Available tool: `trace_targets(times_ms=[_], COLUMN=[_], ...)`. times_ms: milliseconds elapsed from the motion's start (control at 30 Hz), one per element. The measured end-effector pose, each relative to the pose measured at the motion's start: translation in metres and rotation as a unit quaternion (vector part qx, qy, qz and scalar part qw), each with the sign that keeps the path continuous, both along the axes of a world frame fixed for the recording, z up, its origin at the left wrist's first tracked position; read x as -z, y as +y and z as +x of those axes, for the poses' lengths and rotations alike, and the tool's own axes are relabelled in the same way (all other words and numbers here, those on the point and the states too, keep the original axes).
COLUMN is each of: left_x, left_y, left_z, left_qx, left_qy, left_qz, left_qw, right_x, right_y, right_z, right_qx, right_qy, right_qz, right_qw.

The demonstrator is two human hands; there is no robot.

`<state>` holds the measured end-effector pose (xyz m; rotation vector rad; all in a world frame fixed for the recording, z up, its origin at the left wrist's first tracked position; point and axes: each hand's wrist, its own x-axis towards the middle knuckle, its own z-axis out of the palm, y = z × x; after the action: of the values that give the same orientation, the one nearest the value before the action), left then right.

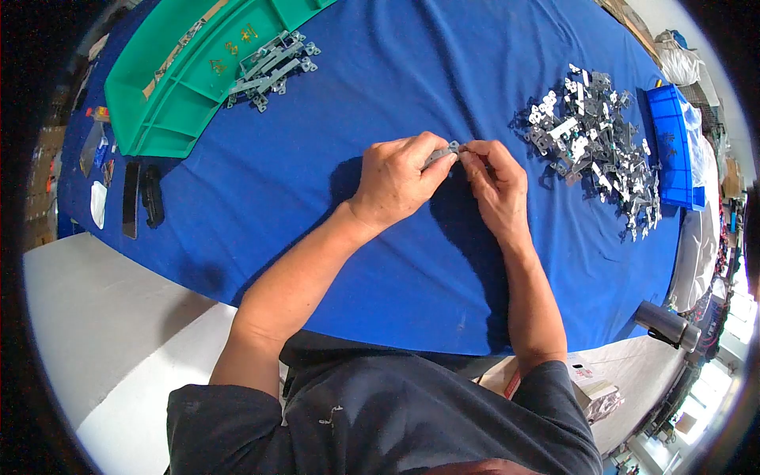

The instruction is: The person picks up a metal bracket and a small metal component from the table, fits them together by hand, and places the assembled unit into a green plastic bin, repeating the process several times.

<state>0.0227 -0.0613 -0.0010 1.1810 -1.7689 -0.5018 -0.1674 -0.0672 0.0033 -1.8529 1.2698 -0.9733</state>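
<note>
Above the middle of the blue cloth, my left hand (400,176) grips a small grey metal part (453,147) between thumb and fingers. My right hand (497,186) meets it from the right, its thumb and fingertips pinched at the part's right end. Most of the part is hidden by my fingers. To the right lies a large loose pile of metal pieces (594,142), some dark and some shining white. A smaller heap of grey metal brackets (273,67) lies at the upper left, against the green tray.
A green divided tray (178,119) stands upper left on the blue cloth (380,293). Near the left edge are a dark flat object (131,201) and a black tool (152,196). On the right are a blue bin (673,150) and a metal bottle (667,324).
</note>
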Motion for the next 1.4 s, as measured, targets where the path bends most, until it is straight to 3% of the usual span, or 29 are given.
trace_targets(times_ms=[100, 233, 467, 667, 767, 867, 967, 1167, 1400], left_x=[-0.001, -0.005, -0.003, 0.003, 0.000, -0.001, 0.003, -0.005, -0.001], left_y=[0.000, -0.001, 0.000, -0.002, 0.000, 0.000, -0.001, -0.001, -0.001], left_z=[-0.001, 0.001, 0.001, 0.000, 0.000, 0.000, -0.001, 0.001, 0.001], left_qx=[-0.010, -0.045, -0.033, -0.021, -0.006, 0.003, -0.016, -0.053, -0.034], left_qy=[-0.001, 0.091, 0.082, 0.029, 0.002, -0.001, 0.020, 0.123, 0.084], left_qz=[-0.013, 0.078, 0.074, -0.005, -0.016, -0.027, -0.017, 0.075, 0.057], left_qw=[1.000, 0.992, 0.993, 0.999, 1.000, 1.000, 1.000, 0.988, 0.994], right_x=[0.001, -0.006, -0.005, -0.010, -0.003, 0.008, -0.005, -0.001, -0.006], right_y=[0.000, 0.002, 0.001, 0.002, 0.000, -0.009, 0.001, 0.002, 0.000], right_z=[0.004, 0.003, 0.003, 0.008, 0.003, 0.002, 0.002, 0.004, 0.003], right_qx=[0.068, 0.044, 0.017, 0.034, 0.008, -0.004, 0.081, 0.028, 0.013], right_qy=[-0.159, -0.079, -0.002, -0.110, -0.082, -0.007, -0.190, -0.065, 0.017], right_qz=[0.062, 0.116, 0.037, 0.101, 0.093, -0.154, 0.140, 0.079, -0.001], right_qw=[0.983, 0.989, 0.999, 0.988, 0.992, 0.988, 0.968, 0.994, 1.000])
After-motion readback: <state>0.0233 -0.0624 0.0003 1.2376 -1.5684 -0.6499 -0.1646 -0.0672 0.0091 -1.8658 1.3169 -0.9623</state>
